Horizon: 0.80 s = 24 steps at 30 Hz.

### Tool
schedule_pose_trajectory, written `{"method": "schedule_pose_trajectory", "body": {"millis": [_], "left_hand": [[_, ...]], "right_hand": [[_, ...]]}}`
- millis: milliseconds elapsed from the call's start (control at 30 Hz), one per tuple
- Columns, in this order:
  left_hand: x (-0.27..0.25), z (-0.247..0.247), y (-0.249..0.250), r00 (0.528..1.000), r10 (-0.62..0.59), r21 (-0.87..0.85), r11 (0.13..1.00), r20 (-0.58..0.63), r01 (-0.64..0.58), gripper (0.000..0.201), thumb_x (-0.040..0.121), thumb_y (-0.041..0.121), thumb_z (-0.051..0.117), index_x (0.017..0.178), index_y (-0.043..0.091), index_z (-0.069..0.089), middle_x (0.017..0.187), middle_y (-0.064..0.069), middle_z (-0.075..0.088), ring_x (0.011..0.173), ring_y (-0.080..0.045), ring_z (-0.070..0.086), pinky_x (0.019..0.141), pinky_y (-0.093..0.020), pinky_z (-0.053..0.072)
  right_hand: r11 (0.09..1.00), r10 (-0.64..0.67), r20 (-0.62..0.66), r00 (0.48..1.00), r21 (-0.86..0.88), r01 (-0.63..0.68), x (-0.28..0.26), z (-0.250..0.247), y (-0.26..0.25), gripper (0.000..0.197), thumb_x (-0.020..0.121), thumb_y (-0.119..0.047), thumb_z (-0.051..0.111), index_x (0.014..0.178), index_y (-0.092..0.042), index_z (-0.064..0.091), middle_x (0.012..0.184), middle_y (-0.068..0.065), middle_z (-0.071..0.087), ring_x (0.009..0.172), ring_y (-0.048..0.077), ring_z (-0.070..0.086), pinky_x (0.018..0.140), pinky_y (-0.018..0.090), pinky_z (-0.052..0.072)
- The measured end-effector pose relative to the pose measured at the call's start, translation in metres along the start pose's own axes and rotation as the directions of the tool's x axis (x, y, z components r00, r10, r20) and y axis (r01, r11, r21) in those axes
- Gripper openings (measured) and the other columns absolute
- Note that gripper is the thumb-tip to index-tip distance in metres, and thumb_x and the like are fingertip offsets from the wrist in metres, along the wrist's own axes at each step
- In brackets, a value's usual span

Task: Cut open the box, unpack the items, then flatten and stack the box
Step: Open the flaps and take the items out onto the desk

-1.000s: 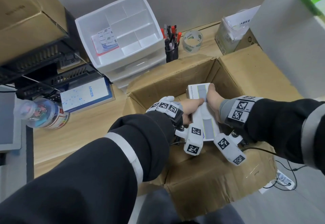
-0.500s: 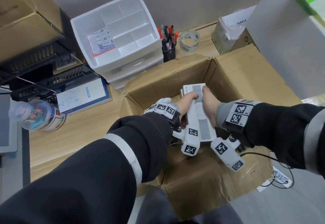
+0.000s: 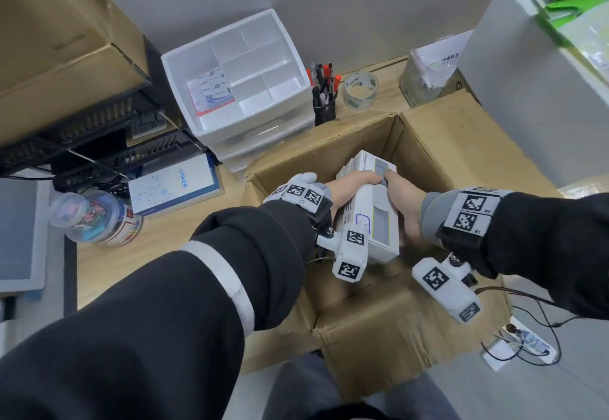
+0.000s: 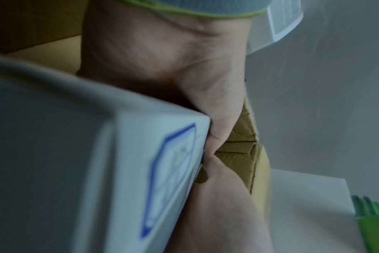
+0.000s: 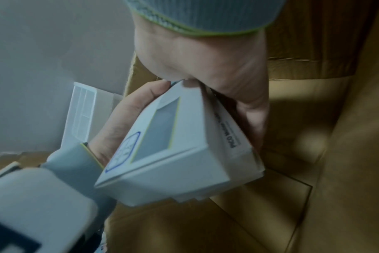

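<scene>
Two hands hold a stack of white cartons (image 3: 372, 218) inside the open cardboard box (image 3: 468, 142), whose flaps are folded outward. The left hand (image 3: 349, 185) curls its fingers over the top of the stack from the left, and the right hand (image 3: 403, 202) clasps the opposite side, thumb on top. In the right wrist view the top white carton (image 5: 177, 154) (grey window panel, blue emblem) sits between both palms above the box floor. How many cartons make up the stack cannot be told.

On the table (image 3: 158, 248) behind the box stand a white drawer organizer (image 3: 250, 90), a black pen cup (image 3: 324, 106), a roll of clear tape (image 3: 360, 90) and a white Anker box (image 3: 174, 185) beside a plastic jar (image 3: 95, 218).
</scene>
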<state>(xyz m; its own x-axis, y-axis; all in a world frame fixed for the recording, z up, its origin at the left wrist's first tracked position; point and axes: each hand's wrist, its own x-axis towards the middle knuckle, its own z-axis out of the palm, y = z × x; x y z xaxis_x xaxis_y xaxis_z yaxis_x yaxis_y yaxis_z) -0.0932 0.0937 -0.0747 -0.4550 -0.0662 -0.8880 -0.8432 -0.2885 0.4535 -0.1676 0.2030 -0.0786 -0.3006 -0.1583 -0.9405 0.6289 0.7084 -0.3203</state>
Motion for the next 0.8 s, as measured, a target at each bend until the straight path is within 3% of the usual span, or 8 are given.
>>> {"method": "schedule_pose_trajectory", "body": {"millis": [100,233,333,500,567,633,733,800], "left_hand": [[-0.019,-0.006,0.008,1.000,0.019,0.020,1.000,-0.002,-0.019,0.055,0.077,0.053,0.066,0.118,0.015,0.064,0.104,-0.014,0.069,0.095,-0.033,0.067,0.102,-0.048,0.048],[-0.041,-0.017,0.019,0.999,0.033,0.045,0.998,-0.004,-0.033,0.070,0.068,0.052,0.069,0.129,0.017,0.063,0.108,-0.013,0.070,0.101,-0.032,0.067,0.105,-0.051,0.044],[-0.062,-0.025,0.025,0.998,0.059,0.004,0.998,0.028,-0.060,0.048,0.080,0.049,0.064,0.113,0.014,0.065,0.102,-0.013,0.071,0.095,-0.031,0.068,0.107,-0.045,0.044],[-0.085,-0.030,0.024,0.991,0.115,-0.074,0.991,0.069,-0.110,0.039,0.088,0.045,0.060,0.111,0.014,0.064,0.096,-0.014,0.074,0.085,-0.030,0.071,0.095,-0.044,0.054],[-0.101,-0.035,0.023,0.988,0.146,-0.094,0.986,0.045,-0.141,0.032,0.090,0.043,0.062,0.106,0.015,0.065,0.088,-0.012,0.075,0.074,-0.028,0.073,0.074,-0.041,0.062],[-0.116,-0.046,0.023,0.985,0.173,-0.102,0.980,-0.009,-0.173,0.031,0.089,0.045,0.064,0.102,0.017,0.065,0.083,-0.008,0.073,0.069,-0.025,0.072,0.064,-0.037,0.062],[-0.135,-0.071,0.027,0.965,0.239,-0.107,0.962,-0.107,-0.251,0.038,0.082,0.048,0.071,0.106,0.019,0.063,0.090,-0.007,0.067,0.075,-0.025,0.068,0.086,-0.047,0.058],[-0.151,-0.094,0.029,0.954,0.244,-0.075,0.963,-0.173,-0.259,0.039,0.078,0.049,0.075,0.102,0.020,0.066,0.090,-0.008,0.064,0.076,-0.026,0.066,0.094,-0.050,0.053]], "right_hand": [[0.999,-0.018,0.153,0.988,0.037,0.013,-0.021,0.002,-0.001,0.048,0.080,-0.061,0.045,0.090,-0.021,0.069,0.093,0.008,0.075,0.094,0.030,0.072,0.094,0.045,0.050],[0.992,-0.110,0.360,0.926,0.094,0.082,-0.046,0.001,0.001,0.061,0.077,-0.060,0.056,0.121,-0.020,0.067,0.128,0.009,0.067,0.124,0.034,0.058,0.106,0.059,0.036],[0.982,-0.170,0.467,0.868,0.151,0.111,-0.062,-0.001,0.005,0.063,0.081,-0.060,0.059,0.134,-0.026,0.058,0.136,0.009,0.061,0.130,0.033,0.053,0.111,0.058,0.029],[0.955,-0.270,0.513,0.815,0.249,0.160,-0.086,0.002,0.007,0.064,0.083,-0.047,0.065,0.140,-0.021,0.052,0.136,0.012,0.061,0.114,0.032,0.060,0.110,0.052,0.036],[0.938,-0.325,0.540,0.776,0.289,0.192,-0.098,0.005,0.004,0.053,0.084,-0.038,0.060,0.132,-0.015,0.058,0.116,0.014,0.072,0.095,0.029,0.071,0.086,0.045,0.057],[0.935,-0.345,0.573,0.743,0.282,0.216,-0.111,0.004,0.002,0.044,0.083,-0.031,0.058,0.123,-0.013,0.061,0.102,0.015,0.074,0.083,0.029,0.074,0.067,0.039,0.060],[0.944,-0.328,0.597,0.732,0.171,0.283,-0.118,0.003,-0.001,0.052,0.077,-0.032,0.064,0.126,-0.015,0.063,0.111,0.015,0.072,0.091,0.031,0.071,0.076,0.041,0.058],[0.943,-0.308,0.616,0.725,0.096,0.319,-0.122,0.007,-0.008,0.046,0.066,-0.029,0.074,0.109,-0.013,0.071,0.100,0.015,0.074,0.080,0.030,0.073,0.068,0.039,0.060]]}}
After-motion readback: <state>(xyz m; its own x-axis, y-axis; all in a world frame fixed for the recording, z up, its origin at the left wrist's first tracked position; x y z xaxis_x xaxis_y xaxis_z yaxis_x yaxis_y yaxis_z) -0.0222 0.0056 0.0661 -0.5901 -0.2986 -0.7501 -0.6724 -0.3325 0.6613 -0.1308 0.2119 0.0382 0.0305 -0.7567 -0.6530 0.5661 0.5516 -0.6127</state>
